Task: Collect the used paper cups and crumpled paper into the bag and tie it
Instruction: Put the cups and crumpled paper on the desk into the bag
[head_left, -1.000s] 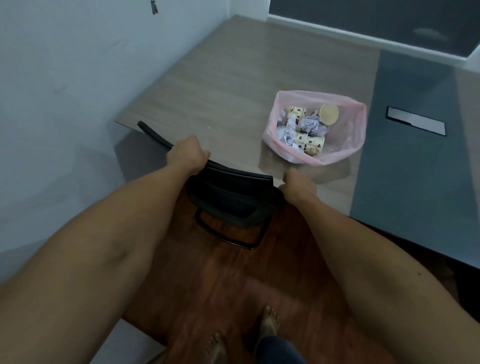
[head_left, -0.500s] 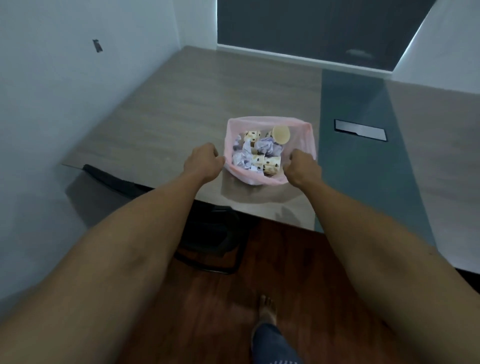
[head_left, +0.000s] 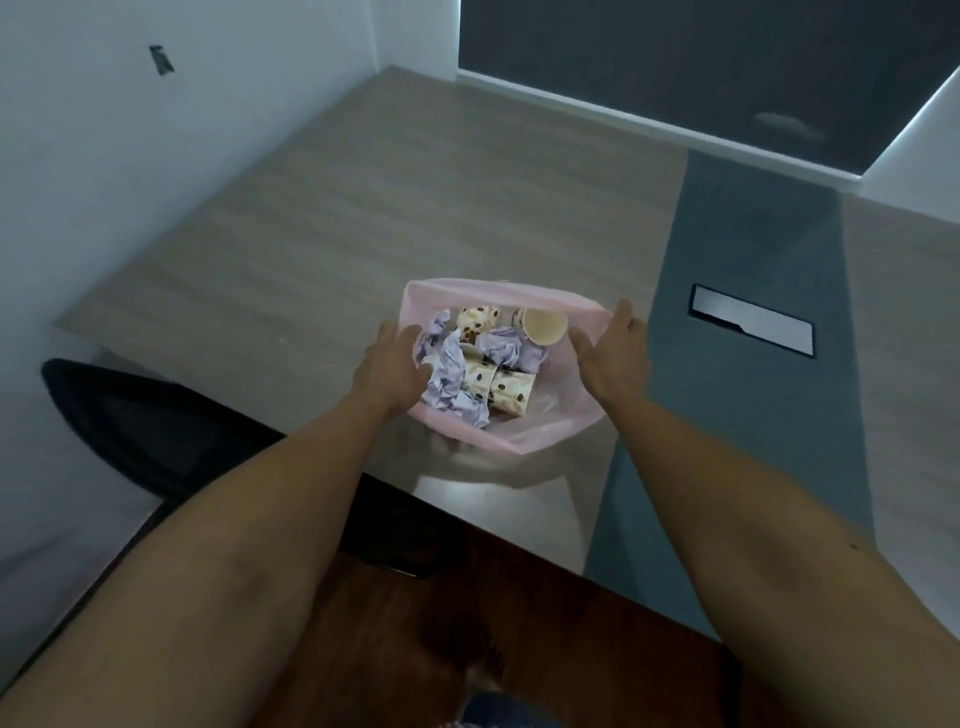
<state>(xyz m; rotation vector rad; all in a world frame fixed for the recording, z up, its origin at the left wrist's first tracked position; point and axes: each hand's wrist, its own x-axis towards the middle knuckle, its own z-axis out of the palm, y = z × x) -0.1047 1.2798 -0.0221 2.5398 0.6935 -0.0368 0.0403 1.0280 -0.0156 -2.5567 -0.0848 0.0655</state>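
Observation:
A pink plastic bag (head_left: 545, 434) stands open on the wooden table (head_left: 363, 234) near its front edge. Inside lie several spotted paper cups (head_left: 511, 389) and lumps of crumpled pale paper (head_left: 447, 374); one cup (head_left: 543, 326) shows its open mouth. My left hand (head_left: 392, 366) is at the bag's left rim with fingers spread, over the paper. My right hand (head_left: 615, 356) is at the right rim, fingers apart, its fingertips at the bag's far right corner. Whether either hand pinches the plastic is unclear.
A black chair (head_left: 156, 436) is tucked under the table at the left. A grey-blue strip (head_left: 737, 364) runs down the table with a metal cable hatch (head_left: 750, 325). A white wall stands at the left. My feet (head_left: 483, 670) show on the dark wood floor.
My hands left the chair back, rose to the bag as fists, and have now spread open at its two sides. The view has moved closer to the table.

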